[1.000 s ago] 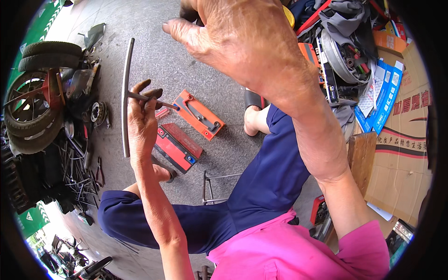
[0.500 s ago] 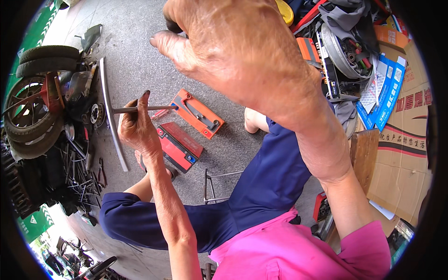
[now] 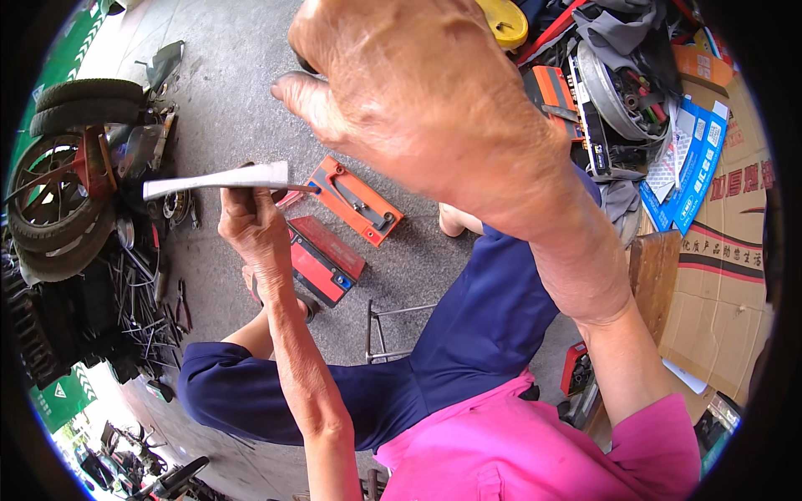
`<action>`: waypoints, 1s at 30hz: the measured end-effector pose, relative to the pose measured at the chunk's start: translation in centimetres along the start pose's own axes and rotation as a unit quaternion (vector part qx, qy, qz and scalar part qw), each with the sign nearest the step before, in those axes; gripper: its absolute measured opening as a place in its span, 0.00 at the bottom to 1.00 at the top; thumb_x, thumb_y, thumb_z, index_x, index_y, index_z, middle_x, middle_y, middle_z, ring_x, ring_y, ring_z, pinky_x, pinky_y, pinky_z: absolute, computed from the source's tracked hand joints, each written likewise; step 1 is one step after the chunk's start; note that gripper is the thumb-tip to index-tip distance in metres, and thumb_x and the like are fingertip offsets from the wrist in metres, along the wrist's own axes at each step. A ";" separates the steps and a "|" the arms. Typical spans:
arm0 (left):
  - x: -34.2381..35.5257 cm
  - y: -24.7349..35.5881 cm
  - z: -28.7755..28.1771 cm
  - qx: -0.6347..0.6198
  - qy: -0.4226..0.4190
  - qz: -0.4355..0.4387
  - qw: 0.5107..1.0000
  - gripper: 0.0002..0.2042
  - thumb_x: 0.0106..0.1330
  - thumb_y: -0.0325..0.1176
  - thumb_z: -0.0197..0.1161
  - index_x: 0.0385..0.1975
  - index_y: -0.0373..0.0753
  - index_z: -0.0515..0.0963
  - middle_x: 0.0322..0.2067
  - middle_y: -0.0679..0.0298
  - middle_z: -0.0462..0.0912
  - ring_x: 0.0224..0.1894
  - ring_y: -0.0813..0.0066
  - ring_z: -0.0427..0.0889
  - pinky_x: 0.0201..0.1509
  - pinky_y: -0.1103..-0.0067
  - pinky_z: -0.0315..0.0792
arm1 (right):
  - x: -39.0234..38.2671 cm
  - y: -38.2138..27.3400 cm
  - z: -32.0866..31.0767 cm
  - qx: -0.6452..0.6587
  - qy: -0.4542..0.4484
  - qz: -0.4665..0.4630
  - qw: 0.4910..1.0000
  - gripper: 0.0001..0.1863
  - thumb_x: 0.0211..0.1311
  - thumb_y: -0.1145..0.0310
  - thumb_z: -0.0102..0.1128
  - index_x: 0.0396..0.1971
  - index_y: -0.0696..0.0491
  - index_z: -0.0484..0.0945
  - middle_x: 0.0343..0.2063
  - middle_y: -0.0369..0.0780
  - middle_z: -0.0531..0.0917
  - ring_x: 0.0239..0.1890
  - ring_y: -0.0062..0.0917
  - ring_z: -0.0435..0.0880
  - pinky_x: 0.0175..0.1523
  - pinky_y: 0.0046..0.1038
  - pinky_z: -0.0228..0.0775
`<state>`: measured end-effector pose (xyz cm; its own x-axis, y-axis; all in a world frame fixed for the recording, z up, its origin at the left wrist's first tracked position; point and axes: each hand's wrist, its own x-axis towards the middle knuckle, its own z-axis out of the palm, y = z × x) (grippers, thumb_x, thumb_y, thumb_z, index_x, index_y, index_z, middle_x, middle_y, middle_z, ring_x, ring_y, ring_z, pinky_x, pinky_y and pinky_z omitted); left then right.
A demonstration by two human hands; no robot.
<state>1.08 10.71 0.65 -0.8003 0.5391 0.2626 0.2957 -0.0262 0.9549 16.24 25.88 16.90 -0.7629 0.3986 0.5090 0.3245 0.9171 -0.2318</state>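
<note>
My left hand [image 3: 253, 234] is closed round a metal T-handle wrench [image 3: 190, 183], its long crossbar lying roughly level above my fingers and its shaft reaching right to the orange battery case [image 3: 357, 208] on the floor, near a blue piece on it. A red battery [image 3: 321, 271] sits just below the orange one. My right hand [image 3: 418, 134] is large and close to the camera at the top, fingers curled round something dark that is mostly hidden behind the hand.
Stacked tyres [image 3: 71, 113], wheels, loose tools and pliers [image 3: 183, 316] crowd the left. On the right are a metal rim [image 3: 606, 100], grey cloth, a yellow lid [image 3: 510, 23], flattened cardboard [image 3: 710, 309] and a wooden board [image 3: 647, 267]. A metal stool frame [image 3: 376, 330] stands between my legs.
The wrench's crossbar has turned from nearly upright to roughly level. My left hand has shifted slightly left, still gripping it. My right hand has moved a little left.
</note>
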 end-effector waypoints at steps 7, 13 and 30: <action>-0.1 1.1 0.8 0.136 0.056 0.041 0.988 0.07 0.62 0.28 0.70 0.35 0.31 0.83 0.25 0.67 0.82 0.27 0.87 0.75 0.31 0.90 0.69 | -0.5 -0.5 0.3 -0.079 0.074 -0.010 0.994 0.14 0.48 0.61 0.66 0.35 0.50 0.82 0.30 0.42 0.85 0.38 0.32 0.86 0.41 0.36 0.74; 0.8 -0.8 -1.0 0.018 -0.018 -0.029 0.999 0.10 0.63 0.35 0.70 0.32 0.33 0.84 0.35 0.62 0.84 0.32 0.80 0.80 0.32 0.85 0.76 | 0.4 -1.3 -0.7 0.016 -0.039 0.032 0.999 0.14 0.48 0.60 0.66 0.34 0.50 0.82 0.29 0.41 0.85 0.36 0.32 0.86 0.39 0.36 0.74; 0.5 -1.8 -0.9 0.030 0.021 0.078 0.996 0.07 0.60 0.21 0.69 0.37 0.31 0.82 0.32 0.67 0.85 0.34 0.85 0.79 0.37 0.84 0.75 | -1.5 -0.7 0.7 -0.018 0.134 -0.090 0.987 0.21 0.43 0.55 0.70 0.37 0.51 0.81 0.29 0.38 0.84 0.37 0.31 0.85 0.40 0.34 0.72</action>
<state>-0.31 10.28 -0.80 -0.7634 0.4960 0.4138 0.4477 -0.0555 0.8925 16.72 24.62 15.74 -0.6362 0.2144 0.7411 0.2213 0.9710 -0.0910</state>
